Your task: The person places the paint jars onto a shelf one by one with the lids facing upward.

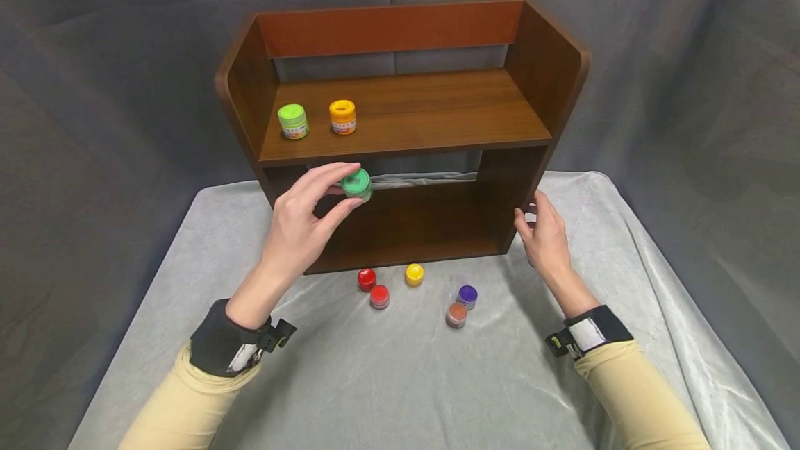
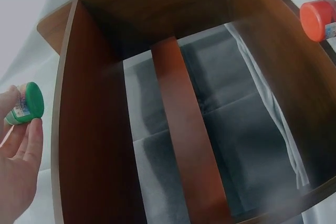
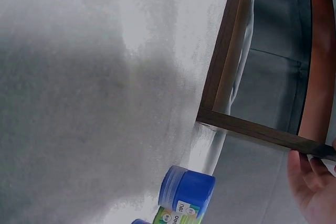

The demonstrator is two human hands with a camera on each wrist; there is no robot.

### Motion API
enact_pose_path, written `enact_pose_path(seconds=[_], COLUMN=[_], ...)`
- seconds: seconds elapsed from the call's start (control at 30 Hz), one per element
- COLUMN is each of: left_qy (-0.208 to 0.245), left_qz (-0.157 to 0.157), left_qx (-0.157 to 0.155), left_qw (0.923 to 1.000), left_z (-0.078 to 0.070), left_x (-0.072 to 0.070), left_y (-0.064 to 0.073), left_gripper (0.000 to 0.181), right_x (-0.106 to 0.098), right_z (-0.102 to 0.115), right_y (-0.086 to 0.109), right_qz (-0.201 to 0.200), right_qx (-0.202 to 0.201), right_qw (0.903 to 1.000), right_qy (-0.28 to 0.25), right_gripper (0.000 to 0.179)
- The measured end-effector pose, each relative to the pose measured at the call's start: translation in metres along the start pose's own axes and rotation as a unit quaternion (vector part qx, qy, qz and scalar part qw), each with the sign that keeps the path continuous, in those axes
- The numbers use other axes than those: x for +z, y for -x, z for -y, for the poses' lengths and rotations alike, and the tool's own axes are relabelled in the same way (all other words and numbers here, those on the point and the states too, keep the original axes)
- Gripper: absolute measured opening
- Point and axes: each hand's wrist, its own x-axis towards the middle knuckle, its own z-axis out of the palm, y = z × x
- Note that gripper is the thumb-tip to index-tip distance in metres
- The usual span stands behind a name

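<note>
My left hand (image 1: 300,217) pinches a green-lidded paint jar (image 1: 357,185) between thumb and fingers, in front of the upper board's front edge. In the left wrist view the green jar (image 2: 27,103) shows its label and lid beyond the wooden board. My right hand (image 1: 545,231) holds the front edge of the right side panel of the dark brown shelf (image 1: 406,117), thumb at the front and fingers along the outside. On the upper board stand a light green jar (image 1: 293,121) and an orange-yellow jar (image 1: 342,117), side by side at the left.
On the grey cloth (image 1: 350,380) before the shelf stand two red jars (image 1: 379,296), a yellow jar (image 1: 414,274), a purple jar (image 1: 467,296) and a brown jar (image 1: 457,314). A blue jar (image 3: 194,190) and a light green one (image 3: 167,216) show beside the shelf's right side.
</note>
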Motion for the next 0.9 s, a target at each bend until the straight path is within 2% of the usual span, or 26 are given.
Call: enact_pose_path(seconds=[0.57, 0.9], left_qy=[-0.007, -0.015], left_qz=[-0.011, 0.007], left_qx=[-0.004, -0.008], left_qw=[0.9999, 0.9998], left_z=[-0.01, -0.011], left_x=[0.003, 0.001], left_y=[-0.013, -0.018], left_gripper=[0.05, 0.051], right_x=[0.001, 0.001], right_z=[0.0, 0.0], right_y=[0.0, 0.0], right_qz=[-0.001, 0.0], right_qx=[-0.005, -0.003], right_qw=[1.0, 1.0], right_qy=[-0.004, -0.005], right_gripper=[0.035, 0.035])
